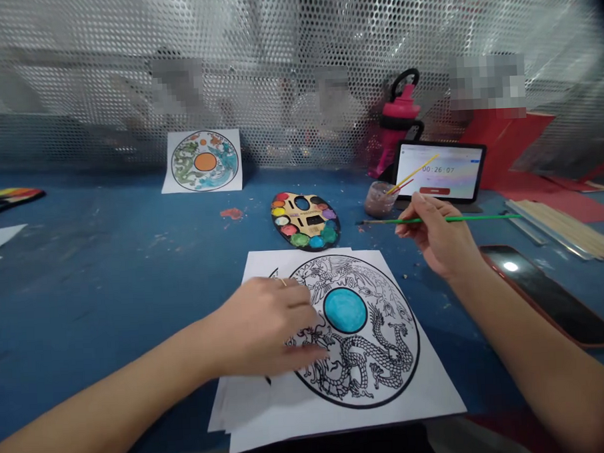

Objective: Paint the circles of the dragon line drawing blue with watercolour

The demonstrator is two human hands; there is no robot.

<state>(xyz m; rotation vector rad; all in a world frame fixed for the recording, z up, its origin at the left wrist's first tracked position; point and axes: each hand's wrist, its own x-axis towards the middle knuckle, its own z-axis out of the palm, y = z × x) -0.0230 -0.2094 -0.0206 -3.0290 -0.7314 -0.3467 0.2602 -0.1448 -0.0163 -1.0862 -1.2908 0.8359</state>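
Painting step, as I read it: blue centre (346,310) of my sheet (429,396) looks coloured, line art (393,368) around it bare. Sheet lies at the counter's (134,280) near edge, on other paper (219,414). Right fingers (425,209) pinch the green brush (482,217), tip over the counter between palette (306,231) and cup (378,202), both towards the far edge. Can't tell if it's loaded. Left fingers (298,317) loosely curled over the sheet's left part, gripping nothing I can see; contact unclear. Next move, I'd judge, calls for a loaded tip and a steady sheet.
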